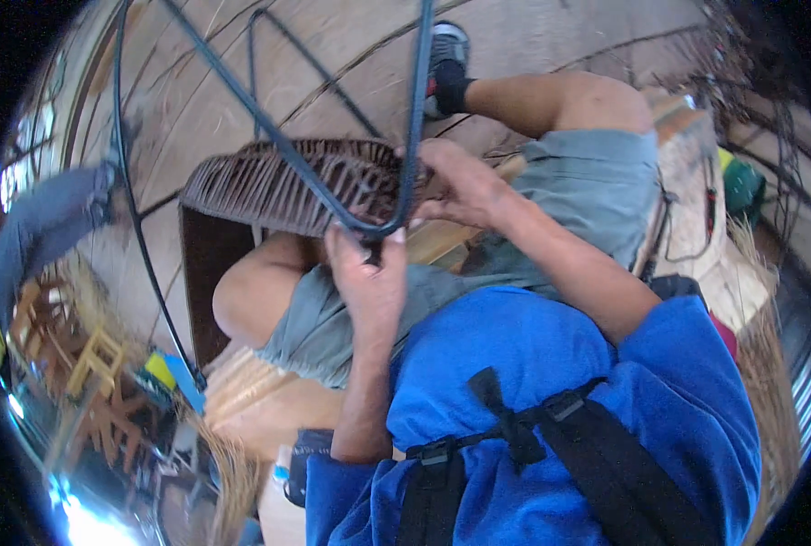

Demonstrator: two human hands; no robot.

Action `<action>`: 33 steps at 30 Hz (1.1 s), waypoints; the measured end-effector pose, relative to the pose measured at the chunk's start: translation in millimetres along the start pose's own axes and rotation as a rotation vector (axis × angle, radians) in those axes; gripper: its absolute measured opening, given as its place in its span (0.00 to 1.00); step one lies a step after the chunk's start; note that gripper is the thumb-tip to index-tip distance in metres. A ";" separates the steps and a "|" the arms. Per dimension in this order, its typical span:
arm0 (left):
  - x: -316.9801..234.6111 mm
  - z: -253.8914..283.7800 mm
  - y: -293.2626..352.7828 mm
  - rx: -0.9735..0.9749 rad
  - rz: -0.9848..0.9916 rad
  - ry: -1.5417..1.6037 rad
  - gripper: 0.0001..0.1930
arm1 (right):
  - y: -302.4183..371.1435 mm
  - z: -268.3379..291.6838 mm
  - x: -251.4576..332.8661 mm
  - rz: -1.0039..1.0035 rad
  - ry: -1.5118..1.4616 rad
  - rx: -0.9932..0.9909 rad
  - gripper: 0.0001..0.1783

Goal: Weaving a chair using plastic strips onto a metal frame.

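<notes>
A brown woven wicker piece point(269, 191), shaped like a seat, lies on its side in front of me, joined to a dark bent metal frame point(242, 106) whose legs rise toward the top. My left hand point(369, 278) is closed round the frame's lower V-shaped corner, thumb and fingers pressed to it. At the woven piece's right edge, my right hand point(465, 187) curls its fingers against the frame and rim. Some fingertips are hidden behind the metal. Whether a thin strand runs between the hands cannot be made out.
My bent legs flank the work. Below the woven piece stands a dark brown panel point(207, 282). Small wooden stools point(99, 364) are heaped at the left, near a person's trousered leg point(46, 227). Dry straw-like fibres point(233, 473) lie lower left; a green item point(742, 187) is at the right.
</notes>
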State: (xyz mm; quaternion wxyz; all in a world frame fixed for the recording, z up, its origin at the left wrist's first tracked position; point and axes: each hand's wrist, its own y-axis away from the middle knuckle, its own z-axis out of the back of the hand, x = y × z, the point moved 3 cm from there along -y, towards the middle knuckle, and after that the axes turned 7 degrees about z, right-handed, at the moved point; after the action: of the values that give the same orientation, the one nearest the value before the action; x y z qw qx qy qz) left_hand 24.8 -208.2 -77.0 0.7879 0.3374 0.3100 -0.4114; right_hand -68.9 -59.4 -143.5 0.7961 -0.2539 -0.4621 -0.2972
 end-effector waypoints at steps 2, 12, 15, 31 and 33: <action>1.8 -1.1 1.7 -0.003 0.014 0.055 0.18 | -2.1 1.2 -1.0 -0.068 -0.033 0.058 0.43; 8.4 0.7 6.5 0.124 -0.026 -0.098 0.17 | -22.4 28.5 0.1 -0.095 -0.106 0.396 0.30; 9.7 1.6 5.1 0.100 -0.036 -0.088 0.21 | -42.2 44.9 -10.6 -0.240 -0.333 0.582 0.20; 16.7 -1.7 4.2 0.039 -0.086 0.081 0.32 | -96.3 7.3 -10.8 -0.509 -0.888 0.857 0.16; 17.7 -1.3 5.2 0.051 -0.067 0.086 0.32 | -96.4 6.2 -10.8 -0.475 -0.895 0.849 0.16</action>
State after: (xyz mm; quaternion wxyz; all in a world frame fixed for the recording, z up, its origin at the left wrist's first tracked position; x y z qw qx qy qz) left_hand 37.3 -212.6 -89.9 0.7508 0.3642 0.3443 -0.4302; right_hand -145.0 -119.5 -137.8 0.4708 0.0918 -0.8689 -0.1224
